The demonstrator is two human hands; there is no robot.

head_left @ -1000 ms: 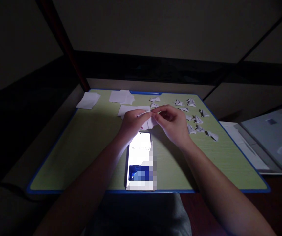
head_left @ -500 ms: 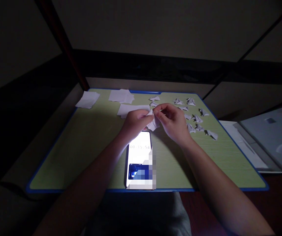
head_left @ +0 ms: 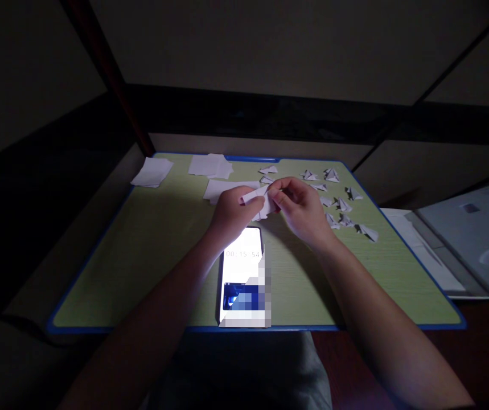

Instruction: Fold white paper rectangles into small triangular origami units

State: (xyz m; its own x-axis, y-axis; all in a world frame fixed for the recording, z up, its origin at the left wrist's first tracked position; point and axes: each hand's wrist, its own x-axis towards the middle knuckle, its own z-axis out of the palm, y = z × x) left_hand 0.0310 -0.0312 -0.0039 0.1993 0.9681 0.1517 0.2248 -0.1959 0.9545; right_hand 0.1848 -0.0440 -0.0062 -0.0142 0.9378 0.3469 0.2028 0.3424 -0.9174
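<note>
While both hands pinch one paper piece [head_left: 261,204], left hand [head_left: 231,212], right hand [head_left: 301,209], one phone [head_left: 242,273].

1. A green board with a blue rim [head_left: 150,267] lies across the middle of the view.
2. A lit phone [head_left: 241,267] lies flat on the board near its front edge, with a timer showing on its screen.
3. A loose sheet [head_left: 152,172] sits at the board's far left corner, partly over the rim.
4. A small stack of sheets [head_left: 210,165] lies just right of it, along the far edge.
5. Folded paper pieces [head_left: 341,205] are scattered over the far right part of the board, most of them apart from one another.
6. A pale open folder [head_left: 475,245] lies to the right of the board, off it.
7. Dark bars [head_left: 111,80] cross the dim background.
</note>
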